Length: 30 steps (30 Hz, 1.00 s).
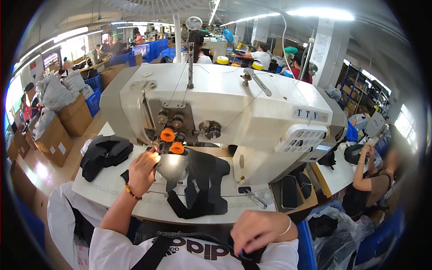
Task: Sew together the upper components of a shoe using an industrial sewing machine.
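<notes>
A white industrial sewing machine (225, 103) stands across the table before me. My left hand (143, 168) is raised beside its needle area, left of the two orange knobs (172, 140). Its fingers are bent and pressed together; what they hold, if anything, is hidden. Black cut fabric pieces (207, 180) lie on the bed, partly under the machine arm. Close to my chest, my right hand (258, 227) is curled and somewhat blurred. A small dark-blue bit shows below its fingertips, too small to name.
Stacked black pieces (105, 153) lie at the table's left end. On the right are metal scissors (255, 198), a coil of white cord (264, 196) and a phone (289, 192). A blue crate (306, 243) stands by my right side. A co-worker (375, 180) sits at far right.
</notes>
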### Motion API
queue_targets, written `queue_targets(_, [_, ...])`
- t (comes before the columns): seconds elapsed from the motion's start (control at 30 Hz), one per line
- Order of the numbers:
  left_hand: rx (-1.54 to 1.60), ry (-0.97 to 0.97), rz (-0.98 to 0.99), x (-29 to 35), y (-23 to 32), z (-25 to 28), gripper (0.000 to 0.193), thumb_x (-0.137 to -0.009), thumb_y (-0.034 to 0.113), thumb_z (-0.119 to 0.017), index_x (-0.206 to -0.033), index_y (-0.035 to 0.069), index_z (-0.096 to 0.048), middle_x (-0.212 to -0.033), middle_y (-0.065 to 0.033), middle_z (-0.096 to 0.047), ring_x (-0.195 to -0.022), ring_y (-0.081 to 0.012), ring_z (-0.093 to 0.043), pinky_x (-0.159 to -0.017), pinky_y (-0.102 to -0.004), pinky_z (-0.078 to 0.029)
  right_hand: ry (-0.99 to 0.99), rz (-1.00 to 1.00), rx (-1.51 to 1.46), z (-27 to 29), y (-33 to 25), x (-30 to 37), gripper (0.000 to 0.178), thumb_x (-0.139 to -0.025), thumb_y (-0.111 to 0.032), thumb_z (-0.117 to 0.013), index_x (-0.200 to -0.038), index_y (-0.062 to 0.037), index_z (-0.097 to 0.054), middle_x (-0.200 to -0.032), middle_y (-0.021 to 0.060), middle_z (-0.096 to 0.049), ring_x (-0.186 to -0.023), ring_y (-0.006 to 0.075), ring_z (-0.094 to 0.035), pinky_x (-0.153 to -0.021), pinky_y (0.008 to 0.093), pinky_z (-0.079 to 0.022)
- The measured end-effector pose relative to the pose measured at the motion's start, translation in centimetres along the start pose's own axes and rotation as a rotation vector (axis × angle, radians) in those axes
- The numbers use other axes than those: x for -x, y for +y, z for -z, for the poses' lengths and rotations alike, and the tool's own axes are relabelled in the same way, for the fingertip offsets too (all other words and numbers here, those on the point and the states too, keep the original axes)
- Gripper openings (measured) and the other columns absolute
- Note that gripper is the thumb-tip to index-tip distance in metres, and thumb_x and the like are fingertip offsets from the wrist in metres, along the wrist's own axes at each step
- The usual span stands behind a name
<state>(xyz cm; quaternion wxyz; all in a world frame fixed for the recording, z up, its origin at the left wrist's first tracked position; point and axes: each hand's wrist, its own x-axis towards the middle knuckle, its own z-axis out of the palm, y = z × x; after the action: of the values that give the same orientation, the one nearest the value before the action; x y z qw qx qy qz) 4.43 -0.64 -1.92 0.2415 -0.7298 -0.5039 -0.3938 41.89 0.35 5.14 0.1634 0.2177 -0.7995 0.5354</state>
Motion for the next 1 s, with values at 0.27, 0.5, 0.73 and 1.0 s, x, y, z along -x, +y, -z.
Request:
queue_targets(0.27, [0.023,0.049,-0.019,0.0,0.2,-0.3,0.036,-0.068,-0.014,-0.062,-0.099,0.003,-0.068,-0.100,-0.0112,-0.069,-0.101,-0.0337,-0.069,-0.081,-0.0398,-0.058,1.140,-0.316,0.100,-6.6,15.1,5.2,0.017,-0.097,-0.008,-0.063,-0.082,-0.0018,-0.062,-0.071,-0.0008,-0.058,-0.063,0.0058,-0.051,-0.058,0.0225,-0.040])
queue_targets(0.5, [0.031,0.081,-0.025,0.3,0.0,-0.2,0.037,-0.067,-0.014,-0.062,-0.097,0.005,-0.068,-0.097,-0.0104,-0.070,-0.093,-0.0329,-0.069,-0.074,-0.0401,-0.057,1.579,-0.240,-0.028,-9.5,21.4,5.6,0.028,-0.101,-0.012,-0.062,-0.074,-0.0055,-0.055,-0.067,-0.0062,-0.049,-0.061,0.0014,-0.040,-0.054,0.0207,-0.029])
queue_targets(0.73, [0.071,0.014,-0.072,0.0,-1.1,-0.2,0.039,-0.067,-0.011,-0.066,-0.101,0.008,-0.068,-0.099,-0.0086,-0.069,-0.094,-0.0310,-0.069,-0.074,-0.0394,-0.058,1.624,-0.242,0.084,-9.3,22.1,5.5,0.028,-0.101,-0.014,-0.063,-0.075,-0.0050,-0.057,-0.065,-0.0066,-0.049,-0.060,0.0011,-0.042,-0.053,0.0203,-0.030])
queue_targets(1.0, [0.066,0.030,-0.148,0.2,-1.3,0.3,0.036,-0.065,-0.010,-0.067,-0.098,0.005,-0.067,-0.100,-0.0078,-0.068,-0.096,-0.0303,-0.069,-0.075,-0.0383,-0.058,1.520,-0.401,0.335,-10.3,21.7,5.3,0.025,-0.101,-0.010,-0.060,-0.077,-0.0034,-0.059,-0.065,-0.0050,-0.052,-0.060,0.0016,-0.044,-0.054,0.0205,-0.034])
